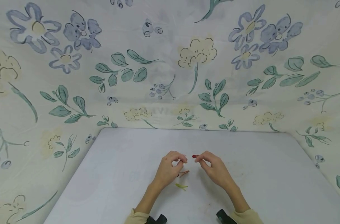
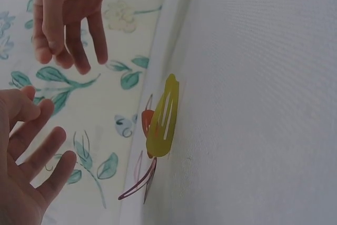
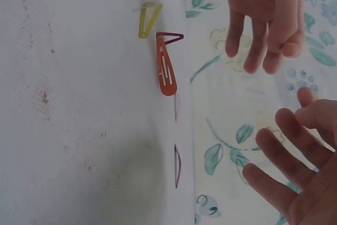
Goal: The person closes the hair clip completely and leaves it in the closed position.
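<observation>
My left hand [image 1: 170, 168] and right hand [image 1: 216, 168] hover above the white table, facing each other with a gap between. In the wrist views their fingers are loosely bent, and no held thing shows in either. A red hair clip [image 1: 195, 156] shows just past my right fingertips; in the right wrist view a similar thin clip [image 3: 177, 167] lies apart on the table. An orange snap clip [image 3: 166, 69] lies by my left thumb, against a dark red clip [image 3: 172, 37]. A yellow snap clip [image 1: 181, 186] lies nearest my body.
The white tabletop [image 1: 125, 161] reaches back to a hanging cloth [image 1: 164, 115] printed with flowers and leaves. Dark devices [image 1: 225, 217] sit at both wrists by the sleeves. Small reddish marks [image 3: 45, 97] dot the table surface.
</observation>
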Demonstrator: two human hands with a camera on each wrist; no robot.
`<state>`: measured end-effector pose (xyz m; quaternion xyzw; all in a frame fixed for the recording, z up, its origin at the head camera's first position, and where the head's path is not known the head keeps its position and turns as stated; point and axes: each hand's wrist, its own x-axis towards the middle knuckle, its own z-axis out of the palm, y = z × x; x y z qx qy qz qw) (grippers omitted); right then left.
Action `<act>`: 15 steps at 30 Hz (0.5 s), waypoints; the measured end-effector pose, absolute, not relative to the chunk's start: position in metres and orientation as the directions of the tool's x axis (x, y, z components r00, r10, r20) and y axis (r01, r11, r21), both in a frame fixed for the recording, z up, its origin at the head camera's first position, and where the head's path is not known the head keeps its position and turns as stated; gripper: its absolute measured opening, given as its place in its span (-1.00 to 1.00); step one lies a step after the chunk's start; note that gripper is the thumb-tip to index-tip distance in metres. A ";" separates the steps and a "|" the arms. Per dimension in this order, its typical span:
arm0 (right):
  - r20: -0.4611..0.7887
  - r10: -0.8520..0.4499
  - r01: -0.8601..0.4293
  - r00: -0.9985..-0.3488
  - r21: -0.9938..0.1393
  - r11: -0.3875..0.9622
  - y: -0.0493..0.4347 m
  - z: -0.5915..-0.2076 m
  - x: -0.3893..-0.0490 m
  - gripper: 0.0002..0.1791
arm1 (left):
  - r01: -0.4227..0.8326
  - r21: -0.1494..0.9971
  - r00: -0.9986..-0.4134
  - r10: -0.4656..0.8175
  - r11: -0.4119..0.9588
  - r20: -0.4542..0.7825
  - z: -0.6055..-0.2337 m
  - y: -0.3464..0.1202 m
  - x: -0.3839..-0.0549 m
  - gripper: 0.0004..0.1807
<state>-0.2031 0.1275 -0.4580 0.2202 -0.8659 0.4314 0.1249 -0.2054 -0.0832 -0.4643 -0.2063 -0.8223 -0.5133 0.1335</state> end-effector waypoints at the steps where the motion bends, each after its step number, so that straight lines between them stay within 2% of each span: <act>1: 0.408 -0.275 -0.491 -0.871 -0.692 0.529 0.127 -0.458 -0.203 -0.79 | 0.474 0.790 -0.881 0.202 0.390 0.429 -0.465 -0.084 -0.205 -0.73; 15: 0.335 -0.344 -0.477 -0.877 -0.690 0.544 0.117 -0.468 -0.202 -0.77 | 0.434 0.754 -0.901 0.222 0.494 0.373 -0.466 -0.096 -0.202 -0.82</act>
